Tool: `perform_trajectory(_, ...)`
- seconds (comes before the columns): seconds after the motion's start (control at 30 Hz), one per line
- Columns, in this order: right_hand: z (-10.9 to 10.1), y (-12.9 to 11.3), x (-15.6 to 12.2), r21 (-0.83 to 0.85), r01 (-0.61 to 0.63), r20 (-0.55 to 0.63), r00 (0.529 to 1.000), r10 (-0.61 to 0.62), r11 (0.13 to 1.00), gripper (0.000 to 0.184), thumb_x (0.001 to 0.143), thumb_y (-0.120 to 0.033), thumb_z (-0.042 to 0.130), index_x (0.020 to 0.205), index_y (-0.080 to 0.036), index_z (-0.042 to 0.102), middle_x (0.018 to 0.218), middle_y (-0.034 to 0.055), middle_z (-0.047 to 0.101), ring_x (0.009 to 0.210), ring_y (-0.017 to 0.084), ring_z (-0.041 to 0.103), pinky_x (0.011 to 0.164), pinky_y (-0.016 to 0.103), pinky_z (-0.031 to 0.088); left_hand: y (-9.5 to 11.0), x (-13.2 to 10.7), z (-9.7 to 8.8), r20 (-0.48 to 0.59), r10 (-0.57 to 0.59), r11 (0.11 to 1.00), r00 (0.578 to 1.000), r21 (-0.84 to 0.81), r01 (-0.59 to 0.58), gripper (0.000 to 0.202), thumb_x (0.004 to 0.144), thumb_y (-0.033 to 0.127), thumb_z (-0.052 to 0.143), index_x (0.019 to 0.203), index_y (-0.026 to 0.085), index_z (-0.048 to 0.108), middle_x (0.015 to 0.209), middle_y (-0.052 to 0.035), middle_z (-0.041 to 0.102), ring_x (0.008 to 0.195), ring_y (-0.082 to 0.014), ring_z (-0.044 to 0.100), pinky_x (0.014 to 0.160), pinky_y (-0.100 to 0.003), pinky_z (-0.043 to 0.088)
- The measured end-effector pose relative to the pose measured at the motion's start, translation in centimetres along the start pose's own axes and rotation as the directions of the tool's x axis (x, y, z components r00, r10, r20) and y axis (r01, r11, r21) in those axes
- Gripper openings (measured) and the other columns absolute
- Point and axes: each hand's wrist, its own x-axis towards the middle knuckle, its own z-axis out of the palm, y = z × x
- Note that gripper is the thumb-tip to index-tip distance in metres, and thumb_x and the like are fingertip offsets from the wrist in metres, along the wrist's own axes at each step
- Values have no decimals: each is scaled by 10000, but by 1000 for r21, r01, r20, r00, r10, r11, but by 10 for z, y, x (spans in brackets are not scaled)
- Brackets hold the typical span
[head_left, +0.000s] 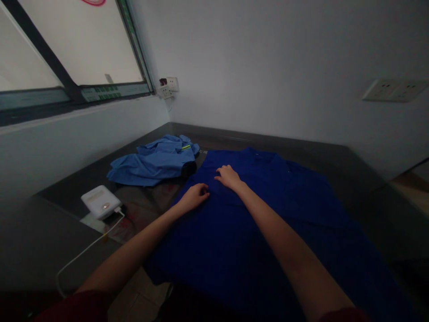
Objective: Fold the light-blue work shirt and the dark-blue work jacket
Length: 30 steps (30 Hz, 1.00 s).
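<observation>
A dark blue shirt point(268, 214) lies spread flat on the dark table point(328, 152), its collar at the far side. My left hand point(196, 196) rests on the shirt's left part with its fingers curled in, pinching the cloth. My right hand point(229, 176) lies on the shirt just beyond it, near the collar, fingers bent down onto the fabric. Both forearms reach across the shirt from the near edge.
A crumpled light blue garment point(154, 162) lies at the table's far left. A white device point(99, 201) with a white cable point(83, 252) sits near the left edge. Wall sockets point(168, 86) hang in the corner, another socket strip point(395, 89) on the right wall.
</observation>
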Motion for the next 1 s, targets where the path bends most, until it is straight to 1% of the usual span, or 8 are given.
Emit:
perform_trajectory(0.13, 17, 8, 9, 42, -24, -31, 999, 25, 999, 248, 828, -326, 646, 1032, -185, 650, 1074, 116, 603, 1052, 248, 506, 862, 355, 424, -5, 5, 7, -38, 5, 986, 999, -168, -11, 315, 763, 288, 589, 1047, 153, 584, 870, -36, 622, 773, -167, 569, 720, -292, 460)
perform_trajectory(0.3, 33, 18, 15, 228, -48, -145, 986, 83, 972, 141, 844, -282, 610, 931, -173, 631, 980, 75, 616, 960, 203, 519, 848, 323, 405, 4, 2, 2, -26, 53, 962, 998, -268, -58, 188, 794, 355, 554, 785, 167, 565, 824, -21, 580, 783, -159, 529, 735, -281, 429)
perform_trajectory(0.4, 36, 20, 15, 361, -22, -222, 969, 109, 932, 99, 864, -248, 568, 919, -175, 606, 963, 63, 635, 941, 195, 532, 838, 319, 403, 11, 0, -3, 30, 31, 959, 999, -282, -22, 297, 829, 425, 498, 668, 176, 485, 673, 20, 495, 657, -130, 476, 638, -257, 392)
perform_trajectory(0.5, 34, 18, 11, 400, -22, -244, 961, 129, 916, 101, 885, -251, 536, 934, -180, 589, 963, 59, 648, 931, 196, 547, 808, 312, 414, 12, -3, -6, 104, -2, 978, 995, -208, 24, 356, 838, 446, 475, 601, 185, 425, 578, 39, 409, 570, -118, 423, 577, -254, 355)
perform_trajectory(0.67, 30, 7, 4, 231, 7, -240, 970, 50, 973, 111, 910, -264, 501, 944, -203, 587, 979, 70, 643, 969, 222, 529, 810, 335, 423, 8, -7, -6, 76, 64, 997, 995, 38, -67, 276, 808, 345, 545, 592, 176, 511, 835, -34, 578, 817, -183, 541, 777, -323, 414)
perform_trajectory(0.8, 33, -1, 0, 25, 30, -227, 974, -24, 999, 168, 919, -260, 478, 1017, -184, 591, 1057, 118, 598, 1038, 263, 480, 840, 381, 416, 9, -10, -4, 87, 26, 976, 996, 213, -44, 218, 793, 334, 574, 636, 183, 556, 914, -59, 584, 908, -236, 542, 826, -394, 414)
perform_trajectory(0.93, 35, -5, -1, -28, 32, -214, 976, -38, 999, 221, 923, -252, 466, 1101, -179, 575, 1131, 140, 559, 1078, 282, 459, 842, 403, 418, 11, -14, -2, -58, 63, 961, 996, 271, -45, 162, 747, 307, 621, 842, 191, 559, 991, -75, 548, 974, -263, 523, 845, -429, 433)
perform_trajectory(1.0, 33, -5, -1, 2, 25, -217, 976, -24, 1000, 232, 923, -262, 472, 1118, -186, 573, 1138, 132, 557, 1082, 275, 464, 857, 399, 420, 14, -15, 0, -102, 155, 962, 983, 241, -127, 223, 764, 280, 608, 962, 195, 548, 1076, -85, 541, 1051, -262, 505, 910, -440, 420)
